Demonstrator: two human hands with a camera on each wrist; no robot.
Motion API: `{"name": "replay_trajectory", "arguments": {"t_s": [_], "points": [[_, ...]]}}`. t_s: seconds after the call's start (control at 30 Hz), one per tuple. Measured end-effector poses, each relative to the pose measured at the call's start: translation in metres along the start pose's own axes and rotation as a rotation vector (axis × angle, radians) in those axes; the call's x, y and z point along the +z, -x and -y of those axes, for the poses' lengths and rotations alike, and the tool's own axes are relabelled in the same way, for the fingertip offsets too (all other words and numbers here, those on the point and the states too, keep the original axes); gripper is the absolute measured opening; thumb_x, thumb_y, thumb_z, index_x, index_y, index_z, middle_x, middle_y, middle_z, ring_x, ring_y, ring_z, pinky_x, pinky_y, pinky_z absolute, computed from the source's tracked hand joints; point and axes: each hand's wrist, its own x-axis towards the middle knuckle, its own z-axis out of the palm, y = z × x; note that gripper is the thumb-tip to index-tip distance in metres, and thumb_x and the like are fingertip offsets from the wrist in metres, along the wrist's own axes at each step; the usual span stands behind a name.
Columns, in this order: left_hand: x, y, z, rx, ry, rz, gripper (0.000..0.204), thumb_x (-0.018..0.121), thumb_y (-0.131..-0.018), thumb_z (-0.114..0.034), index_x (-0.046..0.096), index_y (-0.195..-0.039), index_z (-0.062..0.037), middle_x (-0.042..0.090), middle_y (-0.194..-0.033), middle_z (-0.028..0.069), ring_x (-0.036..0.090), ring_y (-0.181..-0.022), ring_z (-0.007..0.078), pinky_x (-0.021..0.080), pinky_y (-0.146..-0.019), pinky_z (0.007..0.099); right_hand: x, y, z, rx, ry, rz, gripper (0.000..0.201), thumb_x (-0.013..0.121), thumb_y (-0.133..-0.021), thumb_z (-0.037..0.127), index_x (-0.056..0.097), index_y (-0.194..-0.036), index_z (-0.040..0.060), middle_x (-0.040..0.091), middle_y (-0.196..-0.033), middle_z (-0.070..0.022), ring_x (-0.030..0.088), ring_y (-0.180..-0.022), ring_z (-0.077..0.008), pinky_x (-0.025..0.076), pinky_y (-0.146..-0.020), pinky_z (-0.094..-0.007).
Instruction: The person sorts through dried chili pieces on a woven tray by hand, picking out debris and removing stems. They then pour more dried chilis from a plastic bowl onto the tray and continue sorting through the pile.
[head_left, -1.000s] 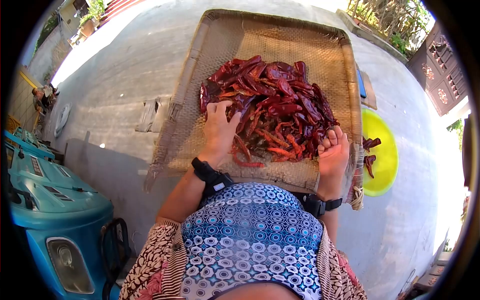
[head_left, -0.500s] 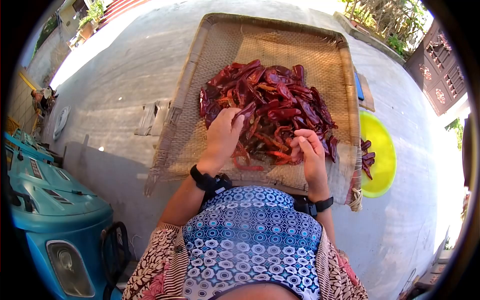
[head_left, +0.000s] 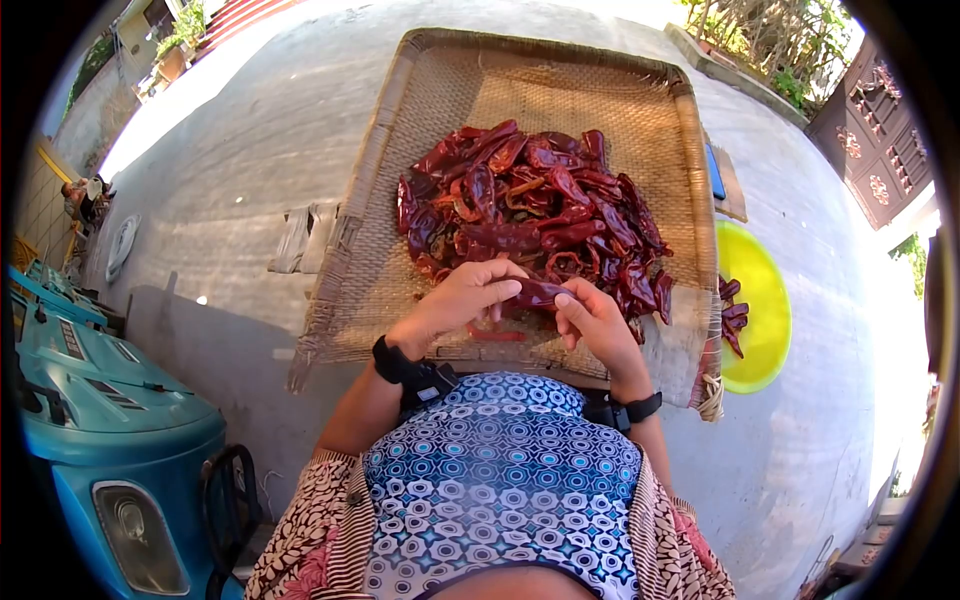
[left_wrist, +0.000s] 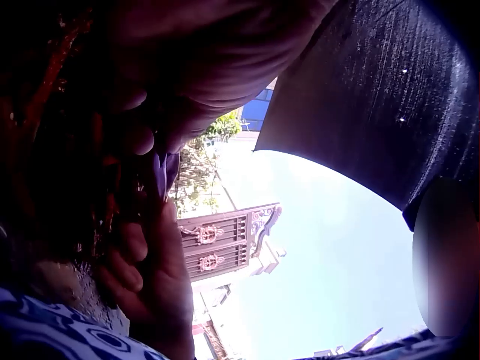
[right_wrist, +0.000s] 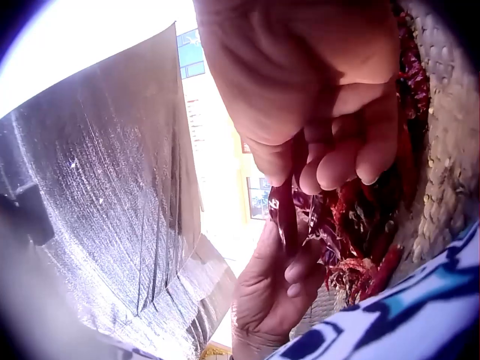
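A dark red dried chili lies across between both hands, over the near edge of the chili heap. My left hand pinches its left end between thumb and fingers. At its other end, my right hand grips it with thumb and forefinger. In the right wrist view the same glossy chili spans the gap between the two hands. Beyond them, a heap of dried red chilies covers the middle of a woven tray. A loose chili piece sits below the hands.
Right of the tray is a yellow-green round basin with several chilies at its left side. A blue flat object lies beside the tray's right edge. At lower left stands a blue-green vehicle. An umbrella shows in the right wrist view.
My left hand has picked a chili from the heap and brought it nearer the body. My right hand has moved left from the tray's right side and taken the chili's other end.
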Motion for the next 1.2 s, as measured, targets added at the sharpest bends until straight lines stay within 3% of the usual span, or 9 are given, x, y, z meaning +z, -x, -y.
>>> {"name": "replay_trajectory", "arguments": {"t_s": [0.03, 0.13, 0.17, 0.33, 0.5, 0.6, 0.73, 0.93, 1.2], "points": [[-0.001, -0.001, 0.001, -0.024, 0.032, 0.003, 0.023, 0.058, -0.098, -0.021, 0.062, -0.112, -0.0037, 0.061, -0.095, 0.0012, 0.055, -0.064, 0.0041, 0.043, -0.055, 0.0199, 0.000, 0.001, 0.001, -0.005, -0.031, 0.004, 0.021, 0.057, -0.098, 0.026, 0.058, -0.101, 0.0054, 0.056, -0.071, 0.0008, 0.052, -0.054, -0.0062, 0.042, -0.050, -0.0200], [0.008, -0.010, 0.007, 0.259, -0.136, -0.244, 0.022, 0.061, -0.095, -0.019, 0.062, -0.112, -0.0037, 0.056, -0.115, 0.0055, 0.054, -0.068, 0.0044, 0.044, -0.060, 0.0209, -0.008, 0.001, 0.001, -0.074, -0.177, -0.164, 0.018, 0.056, -0.099, 0.025, 0.058, -0.098, 0.0074, 0.057, -0.072, 0.0016, 0.051, -0.055, -0.0065, 0.043, -0.052, -0.0218], [0.003, -0.013, 0.011, 0.342, -0.330, -0.321, 0.023, 0.064, -0.092, -0.016, 0.062, -0.111, -0.0037, 0.046, -0.131, 0.0087, 0.052, -0.070, 0.0062, 0.045, -0.066, 0.0230, -0.013, 0.002, 0.002, -0.114, -0.236, -0.251, 0.016, 0.055, -0.099, 0.025, 0.058, -0.096, 0.0092, 0.056, -0.071, 0.0017, 0.050, -0.056, -0.0068, 0.043, -0.052, -0.0230], [0.001, -0.020, 0.016, 0.284, -0.519, -0.414, 0.024, 0.063, -0.090, -0.011, 0.062, -0.113, -0.0054, 0.042, -0.138, 0.0114, 0.051, -0.072, 0.0108, 0.047, -0.072, 0.0270, -0.058, 0.005, -0.004, -0.277, -0.738, -0.556, 0.016, 0.058, -0.098, 0.028, 0.057, -0.093, 0.0133, 0.056, -0.075, 0.0011, 0.047, -0.059, -0.0095, 0.039, -0.054, -0.0264], [0.003, -0.023, 0.020, 0.253, -0.613, -0.417, 0.023, 0.063, -0.087, -0.006, 0.061, -0.110, -0.0037, 0.043, -0.134, 0.0103, 0.054, -0.078, 0.0134, 0.048, -0.074, 0.0284, -0.109, 0.015, -0.019, -0.611, -1.092, -0.499, 0.027, 0.057, -0.098, 0.035, 0.061, -0.108, 0.0109, 0.056, -0.080, 0.0022, 0.044, -0.065, -0.0098, 0.039, -0.057, -0.0251], [0.001, -0.023, 0.020, 0.285, -0.444, -0.403, 0.018, 0.063, -0.087, -0.002, 0.062, -0.105, -0.0021, 0.046, -0.123, 0.0084, 0.055, -0.081, 0.0136, 0.048, -0.075, 0.0270, -0.113, 0.018, -0.018, -0.513, -1.179, -0.555, 0.032, 0.054, -0.099, 0.037, 0.061, -0.116, 0.0099, 0.056, -0.082, 0.0021, 0.044, -0.065, -0.0100, 0.038, -0.057, -0.0252], [0.005, -0.020, 0.016, 0.359, -0.383, -0.425, 0.013, 0.063, -0.086, 0.000, 0.062, -0.099, -0.0016, 0.048, -0.108, 0.0064, 0.055, -0.082, 0.0139, 0.048, -0.076, 0.0264, -0.067, 0.006, -0.012, -0.342, -0.783, -0.521, 0.026, 0.053, -0.100, 0.029, 0.059, -0.115, 0.0085, 0.060, -0.084, 0.0007, 0.048, -0.063, -0.0098, 0.042, -0.057, -0.0246], [0.012, -0.014, 0.008, 0.268, -0.233, -0.294, 0.008, 0.065, -0.088, -0.002, 0.063, -0.095, -0.0023, 0.048, -0.101, 0.0026, 0.056, -0.081, 0.0093, 0.048, -0.072, 0.0240, -0.004, 0.001, 0.014, -0.132, 0.148, -0.096, 0.026, 0.059, -0.097, 0.024, 0.059, -0.113, 0.0036, 0.061, -0.081, -0.0015, 0.053, -0.061, -0.0053, 0.043, -0.053, -0.0214], [0.005, -0.008, 0.010, -0.021, 0.188, 0.091, 0.009, 0.066, -0.091, -0.013, 0.063, -0.097, -0.0066, 0.057, -0.110, 0.0034, 0.059, -0.074, 0.0077, 0.048, -0.063, 0.0226, -0.003, -0.001, -0.004, -0.026, 0.101, 0.134, 0.021, 0.060, -0.096, 0.024, 0.062, -0.105, 0.0045, 0.062, -0.079, 0.0007, 0.054, -0.062, -0.0049, 0.044, -0.055, -0.0211]]}}
